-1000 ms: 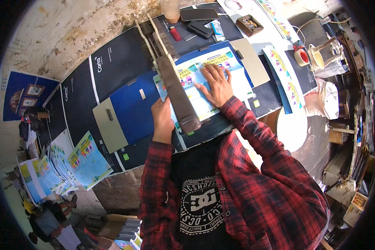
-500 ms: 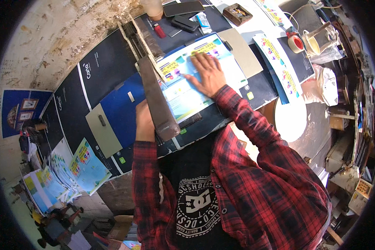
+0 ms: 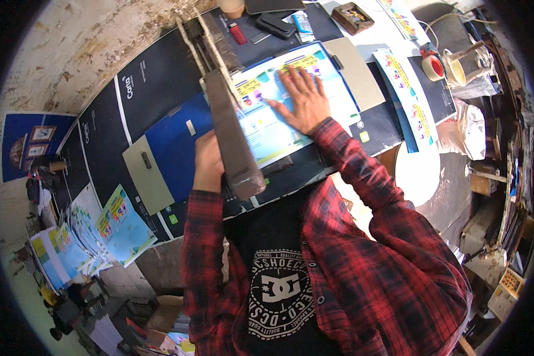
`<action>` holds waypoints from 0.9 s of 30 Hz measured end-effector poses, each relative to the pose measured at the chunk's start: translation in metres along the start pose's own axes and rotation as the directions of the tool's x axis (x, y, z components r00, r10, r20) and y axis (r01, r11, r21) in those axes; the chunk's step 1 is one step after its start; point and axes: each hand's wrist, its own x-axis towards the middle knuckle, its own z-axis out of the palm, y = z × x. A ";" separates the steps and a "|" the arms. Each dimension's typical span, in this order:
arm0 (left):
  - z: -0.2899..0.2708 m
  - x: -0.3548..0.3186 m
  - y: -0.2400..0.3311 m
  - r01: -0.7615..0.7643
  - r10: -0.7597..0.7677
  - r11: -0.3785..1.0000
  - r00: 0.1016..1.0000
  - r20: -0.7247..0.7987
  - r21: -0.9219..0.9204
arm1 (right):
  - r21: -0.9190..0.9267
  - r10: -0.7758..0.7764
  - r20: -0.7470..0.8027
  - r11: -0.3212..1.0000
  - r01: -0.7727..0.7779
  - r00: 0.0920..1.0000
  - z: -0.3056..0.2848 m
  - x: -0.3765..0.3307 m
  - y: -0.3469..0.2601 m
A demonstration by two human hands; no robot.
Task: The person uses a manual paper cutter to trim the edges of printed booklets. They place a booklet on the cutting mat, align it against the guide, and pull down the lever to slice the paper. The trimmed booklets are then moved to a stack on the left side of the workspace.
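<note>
My right hand (image 3: 305, 104) lies flat with fingers spread on a colourful printed sheet (image 3: 276, 127). The sheet rests on a blue board (image 3: 355, 102) and reaches up to a long brown bar (image 3: 234, 136). On the other side of the bar, my left hand (image 3: 209, 155) is curled close against it. The bar hides part of its fingers, and I cannot make out what they hold. At the far end, the bar meets a frame with two pale metal rails (image 3: 203, 41). A blue panel (image 3: 171, 157) extends left from the bar, ending at a beige board (image 3: 145, 178) with a dark clip.
Printed strips (image 3: 406, 98) lie at the right, near a roll of red tape (image 3: 432, 66). A small box (image 3: 353, 18), a red lighter (image 3: 237, 34) and a black case (image 3: 276, 26) sit at the back. Stacked printed sheets (image 3: 80, 243) stand at the lower left.
The view has shifted slightly, moving the table in the picture. Both hands keep nearly the same places beside the bar and on the sheet.
</note>
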 end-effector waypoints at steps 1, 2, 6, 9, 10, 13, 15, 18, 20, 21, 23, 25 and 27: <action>-0.002 0.002 -0.006 -0.025 0.026 0.999 0.999 0.021 -0.042 | -0.024 0.008 0.018 1.000 -0.007 1.000 -0.003 0.001 0.004; -0.001 0.004 -0.012 -0.048 0.052 0.995 0.998 0.043 -0.088 | -0.052 0.014 0.038 0.999 -0.012 0.999 -0.004 0.001 0.009; 0.020 -0.005 0.007 -0.011 0.011 1.000 1.000 0.007 -0.016 | -0.105 0.029 0.052 0.994 -0.023 0.998 -0.001 -0.001 0.016; 0.023 -0.011 0.010 0.089 -0.091 0.995 0.995 -0.048 -0.034 | -0.070 -0.003 0.064 0.998 0.007 0.998 0.005 0.000 -0.005; 0.012 0.004 -0.001 0.054 -0.054 0.999 0.998 0.016 -0.006 | -0.060 -0.010 0.067 0.998 0.014 0.998 0.006 0.000 -0.014; -0.013 0.031 -0.027 0.037 -0.036 0.998 0.999 -0.024 0.056 | -0.058 -0.064 0.083 0.996 0.069 0.994 0.011 -0.002 -0.049; -0.010 0.035 -0.035 -0.040 0.072 0.960 0.992 -0.104 0.276 | -0.079 -0.055 0.039 0.995 0.058 0.998 0.017 -0.001 -0.051; 0.019 -0.008 -0.013 -0.259 0.476 0.582 0.877 -0.066 0.771 | -0.111 -0.053 0.073 0.992 0.061 0.996 0.019 -0.004 -0.037; 0.007 -0.027 -0.028 -0.445 0.695 -0.022 0.637 0.334 0.895 | -0.123 -0.045 0.084 0.991 0.055 0.995 0.022 -0.005 -0.043; 0.002 -0.028 -0.039 -0.422 0.644 -0.097 0.664 0.380 0.901 | -0.135 -0.049 0.089 0.989 0.061 0.995 0.022 -0.003 -0.044; -0.004 -0.028 -0.054 -0.384 0.529 -0.247 0.716 0.456 0.890 | -0.149 -0.103 0.080 0.982 0.114 0.991 0.025 -0.004 -0.037; -0.007 -0.028 -0.059 -0.402 0.556 -0.200 0.704 0.442 0.893 | -0.141 -0.185 0.101 0.970 0.198 0.978 0.020 -0.004 -0.023; -0.009 -0.027 -0.061 -0.394 0.574 -0.204 0.693 0.436 0.896 | -0.108 -0.170 0.115 0.977 0.182 0.979 0.014 0.000 -0.008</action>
